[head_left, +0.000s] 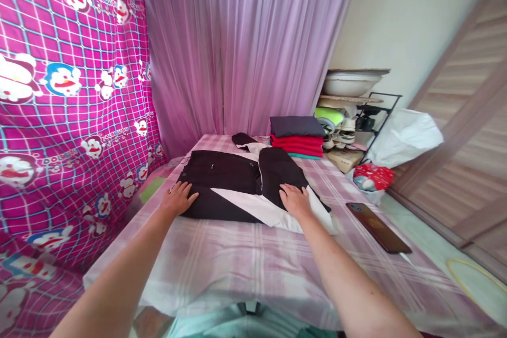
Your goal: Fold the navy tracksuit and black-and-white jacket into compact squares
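A black and white jacket (225,171) lies partly folded on the plaid cloth of the table (222,264). My left hand (179,199) rests flat on its near left edge, fingers spread over the black fabric. On the right side, my right hand (295,199) lies with fingers stretched out where a black panel meets a white one. One dark sleeve end pokes out at the back, toward a stack of folded clothes (297,140) in dark, red and teal layers. The jacket's underside is hidden.
A phone (378,227) with a white cable lies at the table's right. Beyond that edge stand a rack with shoes (344,132) and a basin (350,83), plus a white bag (407,137) and a red bag (372,176). Curtains (237,47) hang behind; a pink patterned cloth (79,116) hangs left.
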The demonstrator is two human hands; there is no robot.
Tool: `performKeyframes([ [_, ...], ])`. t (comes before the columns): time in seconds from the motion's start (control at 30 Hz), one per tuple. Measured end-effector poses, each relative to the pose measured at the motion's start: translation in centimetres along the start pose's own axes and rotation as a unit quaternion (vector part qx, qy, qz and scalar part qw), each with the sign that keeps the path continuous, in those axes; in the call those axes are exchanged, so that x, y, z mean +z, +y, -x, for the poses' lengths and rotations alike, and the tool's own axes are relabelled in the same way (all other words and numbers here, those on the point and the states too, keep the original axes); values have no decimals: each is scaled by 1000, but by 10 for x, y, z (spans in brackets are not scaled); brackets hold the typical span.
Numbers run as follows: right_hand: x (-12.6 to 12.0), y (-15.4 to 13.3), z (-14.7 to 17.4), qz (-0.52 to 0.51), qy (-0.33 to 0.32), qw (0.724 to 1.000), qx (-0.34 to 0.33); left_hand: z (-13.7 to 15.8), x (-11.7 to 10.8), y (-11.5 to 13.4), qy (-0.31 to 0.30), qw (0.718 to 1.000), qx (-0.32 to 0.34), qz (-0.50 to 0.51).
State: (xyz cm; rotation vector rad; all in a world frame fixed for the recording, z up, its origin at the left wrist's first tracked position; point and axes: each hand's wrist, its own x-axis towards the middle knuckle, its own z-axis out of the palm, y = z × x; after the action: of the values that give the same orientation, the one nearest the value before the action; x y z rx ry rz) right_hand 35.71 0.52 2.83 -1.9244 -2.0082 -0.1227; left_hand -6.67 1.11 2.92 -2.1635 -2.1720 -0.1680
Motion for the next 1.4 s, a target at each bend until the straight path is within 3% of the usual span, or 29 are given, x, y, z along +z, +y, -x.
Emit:
performKeyframes([
  [0.23,-14,30,4,0,-15,998,-62,1,0,-1,5,1000,4,-9],
  [0.43,-20,50,4,-36,-9,998,-55,-1,-4,3,-17,1000,-13,-21],
  [0.5,-27,58,4,-41,-2,999,-21,-1,-5,3,-23,999,-13,-27],
  [0.57,-34,68,6,-30,-2,998,59,-2,-4,3,-26,999,-15,-34],
  [0.67,-42,81,12,-9,-50,980,194,-3,-3,3,-30,999,-20,-35],
  [0.73,-43,85,16,-3,-89,968,235,-3,-2,3,-34,999,-22,-35],
  [1.0,-45,77,14,24,-132,964,229,-3,-3,3,-22,999,-22,-23],
  [1.17,-59,89,14,46,-138,970,193,3,1,5,-6,999,11,-40],
  [1.3,-61,95,21,62,-162,964,201,12,0,15,3,999,19,-45],
  [1.4,-63,88,25,87,-129,963,218,16,-5,22,-9,999,8,-45],
])
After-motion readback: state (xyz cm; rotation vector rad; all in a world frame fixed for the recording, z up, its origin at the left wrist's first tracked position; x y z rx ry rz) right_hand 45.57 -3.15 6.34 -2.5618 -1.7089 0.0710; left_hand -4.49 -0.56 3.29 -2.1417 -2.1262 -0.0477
